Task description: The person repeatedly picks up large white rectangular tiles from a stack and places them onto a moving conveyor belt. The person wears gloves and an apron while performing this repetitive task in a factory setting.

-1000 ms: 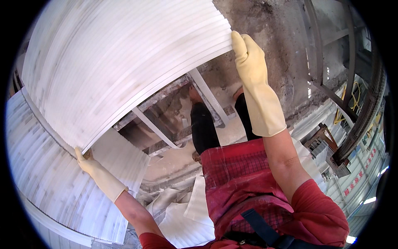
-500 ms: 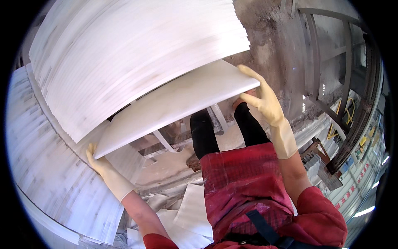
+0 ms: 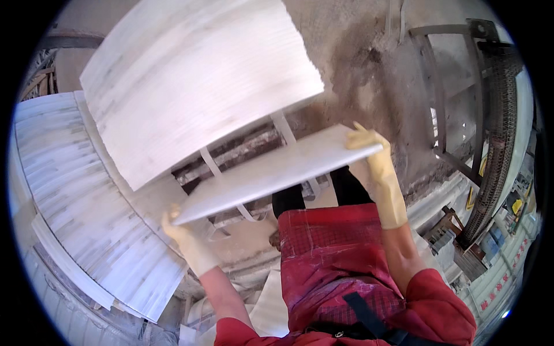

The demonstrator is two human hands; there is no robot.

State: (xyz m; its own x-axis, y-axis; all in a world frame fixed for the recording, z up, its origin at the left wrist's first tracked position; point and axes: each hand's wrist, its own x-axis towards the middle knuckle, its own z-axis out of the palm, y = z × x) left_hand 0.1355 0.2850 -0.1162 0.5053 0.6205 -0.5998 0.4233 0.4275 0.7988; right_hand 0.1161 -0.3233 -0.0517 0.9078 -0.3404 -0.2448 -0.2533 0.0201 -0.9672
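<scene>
A long, thin white slab (image 3: 277, 168) hangs tilted in front of my body, its right end higher in view than its left. My left hand (image 3: 183, 235), in a cream rubber glove, grips the slab's left end. At the other end my right hand (image 3: 370, 144), gloved alike, has its fingers over the top face near the corner; its thumb is partly hidden. Just beyond the slab stands a tall stack of similar white slabs (image 3: 202, 86), apart from the one I hold. A bare gap shows between them.
Another row of white slabs (image 3: 86, 202) stands along the left. Pale straps or bars (image 3: 211, 162) cross the gap under my slab. Broken white pieces (image 3: 268, 305) lie low by my apron. A metal frame (image 3: 441, 92) and a ridged dark beam (image 3: 497, 144) stand at right.
The slab has moved away from the stack, nearer my body, with both hands still on it. My left hand has come right, and the gap to the stack is wider.
</scene>
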